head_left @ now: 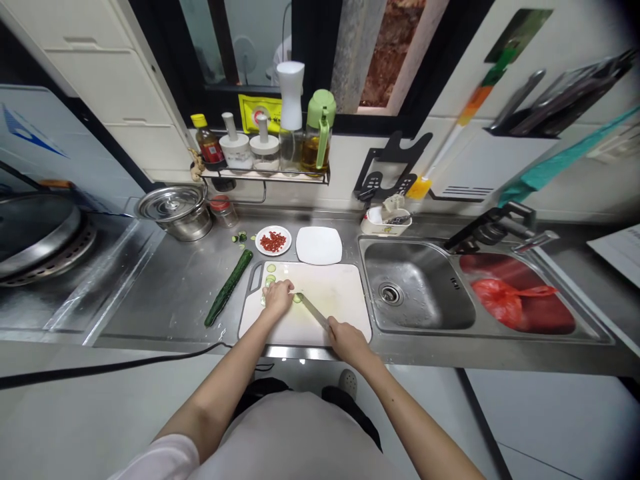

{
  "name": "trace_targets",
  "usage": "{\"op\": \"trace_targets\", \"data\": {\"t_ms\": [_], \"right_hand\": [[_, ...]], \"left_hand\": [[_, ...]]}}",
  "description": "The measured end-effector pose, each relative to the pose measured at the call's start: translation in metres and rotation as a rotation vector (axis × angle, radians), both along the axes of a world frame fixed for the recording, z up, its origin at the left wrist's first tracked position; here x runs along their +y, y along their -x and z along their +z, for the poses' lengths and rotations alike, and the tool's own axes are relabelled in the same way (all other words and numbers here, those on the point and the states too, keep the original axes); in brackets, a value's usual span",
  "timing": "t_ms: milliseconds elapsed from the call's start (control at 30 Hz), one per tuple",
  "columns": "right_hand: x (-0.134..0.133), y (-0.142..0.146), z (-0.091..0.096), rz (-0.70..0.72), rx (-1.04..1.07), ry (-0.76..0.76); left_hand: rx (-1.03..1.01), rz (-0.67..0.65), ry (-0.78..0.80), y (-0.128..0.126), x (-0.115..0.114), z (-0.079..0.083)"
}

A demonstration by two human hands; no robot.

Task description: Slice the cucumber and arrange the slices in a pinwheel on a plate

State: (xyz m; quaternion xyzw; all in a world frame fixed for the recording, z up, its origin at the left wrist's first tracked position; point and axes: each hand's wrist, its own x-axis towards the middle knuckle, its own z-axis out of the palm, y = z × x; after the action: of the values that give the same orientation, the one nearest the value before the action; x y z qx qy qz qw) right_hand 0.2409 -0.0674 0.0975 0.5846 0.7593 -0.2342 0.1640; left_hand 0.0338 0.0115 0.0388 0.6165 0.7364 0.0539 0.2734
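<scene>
My right hand (pixel 347 340) is wrapped round the handle of a knife (pixel 315 312), whose blade points up and left over the white cutting board (pixel 330 283). A pale green cucumber slice (pixel 297 298) lies at the blade's tip. My left hand (pixel 279 298) rests on the board just left of the tip, fingers bent together; what is under them is hidden. More cucumber slices (pixel 271 279) lie beside its fingers along the board's left side. A whole dark green cucumber (pixel 229 288) lies on the steel counter left of the board.
Behind the board stand a plate of chopped red pieces (pixel 273 241) and a white plate (pixel 319 245). Green scraps (pixel 240 237) lie near a lidded steel pot (pixel 175 210). A sink (pixel 417 287) is to the right; a red bag (pixel 500 303) lies in the second basin. Above is a seasoning rack (pixel 265 175).
</scene>
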Motion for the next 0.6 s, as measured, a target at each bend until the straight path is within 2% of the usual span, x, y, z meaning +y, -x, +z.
{"op": "trace_targets", "data": {"t_ms": [600], "right_hand": [[0.0032, 0.0006, 0.0017, 0.034, -0.012, 0.018]], "left_hand": [[0.010, 0.008, -0.007, 0.0000, 0.0022, -0.0049]]}}
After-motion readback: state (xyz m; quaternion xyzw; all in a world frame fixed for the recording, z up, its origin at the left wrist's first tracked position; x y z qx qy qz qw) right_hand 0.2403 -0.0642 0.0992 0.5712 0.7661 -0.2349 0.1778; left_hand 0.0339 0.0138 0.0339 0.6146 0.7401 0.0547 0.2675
